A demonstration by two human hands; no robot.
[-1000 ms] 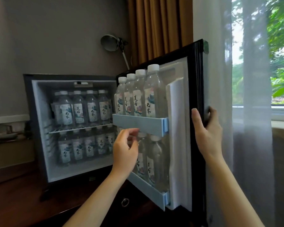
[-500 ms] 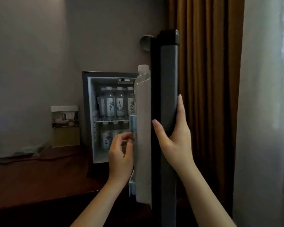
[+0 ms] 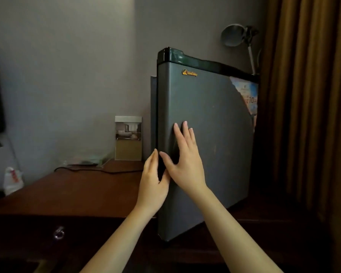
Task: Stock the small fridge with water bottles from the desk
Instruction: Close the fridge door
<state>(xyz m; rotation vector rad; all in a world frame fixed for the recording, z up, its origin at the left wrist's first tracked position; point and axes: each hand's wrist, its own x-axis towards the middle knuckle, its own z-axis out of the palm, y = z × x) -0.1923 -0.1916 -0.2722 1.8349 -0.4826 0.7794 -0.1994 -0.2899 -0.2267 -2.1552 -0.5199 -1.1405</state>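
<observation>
Dark wooden desk (image 3: 77,194) carries one small grey fridge (image 3: 153,107), its door (image 3: 215,154) almost closed, so whatever is inside is hidden. Two bare hands meet at the door's left edge. The right hand (image 3: 185,164) lies flat on the front, fingers spread. The left hand (image 3: 153,182) rests straight-fingered against the edge. One picture card (image 3: 128,137) stands just left of the fridge.

A grey wall (image 3: 77,66) is standing behind the dark wooden desk (image 3: 77,190). Heavy brown curtains (image 3: 307,95) are hanging along the right side.
</observation>
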